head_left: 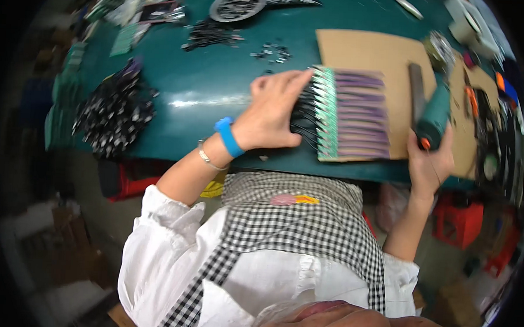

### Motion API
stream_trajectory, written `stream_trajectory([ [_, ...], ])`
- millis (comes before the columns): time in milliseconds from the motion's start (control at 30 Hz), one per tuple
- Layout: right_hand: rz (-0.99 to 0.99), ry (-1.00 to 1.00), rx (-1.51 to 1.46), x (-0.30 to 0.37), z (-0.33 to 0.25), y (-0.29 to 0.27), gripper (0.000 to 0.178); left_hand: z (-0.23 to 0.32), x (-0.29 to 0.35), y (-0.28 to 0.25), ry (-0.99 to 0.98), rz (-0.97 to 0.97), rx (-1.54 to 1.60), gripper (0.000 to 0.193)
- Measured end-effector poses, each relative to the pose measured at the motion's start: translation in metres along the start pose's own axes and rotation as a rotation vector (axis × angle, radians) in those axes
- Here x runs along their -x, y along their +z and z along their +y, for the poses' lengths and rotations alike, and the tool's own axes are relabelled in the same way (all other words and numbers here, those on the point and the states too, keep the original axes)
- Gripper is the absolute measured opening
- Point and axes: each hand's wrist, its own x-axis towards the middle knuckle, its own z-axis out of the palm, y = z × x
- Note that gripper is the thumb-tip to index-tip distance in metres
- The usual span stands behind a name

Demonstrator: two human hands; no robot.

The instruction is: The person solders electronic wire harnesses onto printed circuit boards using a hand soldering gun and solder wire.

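Note:
My left hand (pixel 270 111) is spread at the left side of a green circuit board strip (pixel 327 114), its fingers near the strip's far end and its thumb over the black leads (pixel 304 115). A row of purple ribbon-like pieces (pixel 360 112) extends from the strip's right side across a brown cardboard sheet (pixel 372 48). My right hand (pixel 430 162) is wrapped round a green, thick-bodied hand tool (pixel 435 112) with an orange spot at its near end. What kind of tool it is, I cannot make out.
A heap of black parts (pixel 115 113) lies at left, and black leads (pixel 212 35) and small loose pieces (pixel 273 52) farther back. Beyond stands an oval tray (pixel 238 17) of small parts. A dark bar (pixel 415 91) lies on the cardboard. Hand tools (pixel 481 109) crowd the right edge.

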Motion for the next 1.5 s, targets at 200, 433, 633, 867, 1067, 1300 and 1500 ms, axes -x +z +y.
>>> stream_trajectory([
  [200, 0.019, -0.052, 0.052, 0.010, 0.033, 0.006, 0.066, -0.024, 0.024, -0.025, -0.025, 0.169, 0.808, 0.107],
  [433, -0.084, 0.107, -0.004, 0.010, 0.017, -0.004, 0.066, -0.077, 0.084, -0.112, 0.096, 0.632, 1.148, 0.069],
  [633, -0.124, 0.158, -0.022, 0.007, 0.012, -0.008, 0.068, -0.058, 0.181, -0.278, -0.091, 1.060, 0.770, 0.055],
  [867, -0.096, 0.123, 0.006, 0.005, 0.018, -0.006, 0.067, -0.117, 0.262, -0.384, -0.725, 1.178, 0.156, 0.017],
  [1067, -0.056, 0.103, 0.041, 0.004, 0.010, -0.009, 0.067, -0.219, 0.218, -0.329, -1.478, 0.620, -0.564, 0.053],
  [1300, -0.046, 0.091, 0.029, 0.005, 0.015, -0.010, 0.067, -0.194, 0.178, -0.365, -1.533, 0.111, -0.789, 0.057],
  [1500, -0.076, 0.126, 0.055, 0.006, 0.018, -0.009, 0.067, -0.218, 0.159, -0.373, -1.553, -0.088, -0.997, 0.052],
])
